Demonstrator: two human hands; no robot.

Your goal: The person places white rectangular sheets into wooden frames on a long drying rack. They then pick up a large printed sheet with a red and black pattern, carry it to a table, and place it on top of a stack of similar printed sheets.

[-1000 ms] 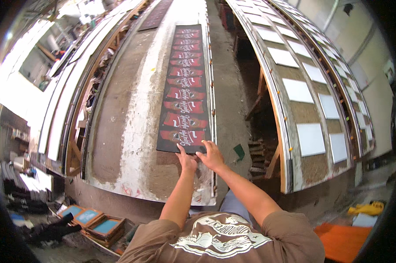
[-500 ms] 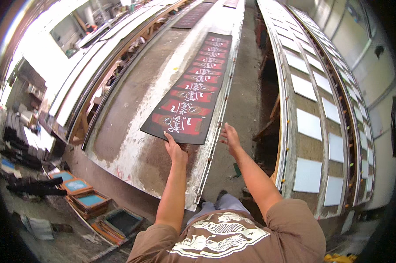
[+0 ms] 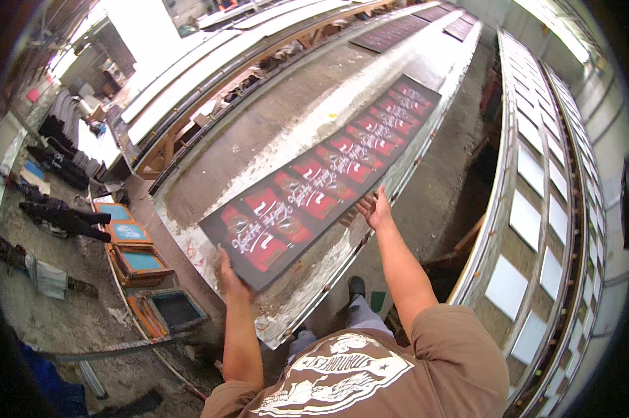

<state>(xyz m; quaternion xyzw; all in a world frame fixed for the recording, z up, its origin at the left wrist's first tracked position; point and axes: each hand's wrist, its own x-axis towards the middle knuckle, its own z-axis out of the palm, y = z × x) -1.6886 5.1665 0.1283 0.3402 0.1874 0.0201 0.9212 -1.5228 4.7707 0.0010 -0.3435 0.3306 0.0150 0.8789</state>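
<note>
A long black sheet [image 3: 307,188] printed with a row of red panels and white lettering slants over the worn table [image 3: 210,160]. My left hand [image 3: 234,279] grips its near end, fingers along the short edge and part of the grip hidden. At the sheet's right long edge is my right hand [image 3: 375,210], palm turned up and fingers apart, just at or under the edge. Whether those fingers bear its weight I cannot tell.
More dark printed sheets [image 3: 391,33] lie farther along the table. To the right, a long table carries rows of white panels [image 3: 527,223]. Framed screens [image 3: 142,259] and another frame [image 3: 178,310] are on the floor at left, near dark cloths [image 3: 67,217].
The view has turned left. The sheet's near end has come closer to the table's near edge. My right hand, apart from the sheet before, has reached its right edge.
</note>
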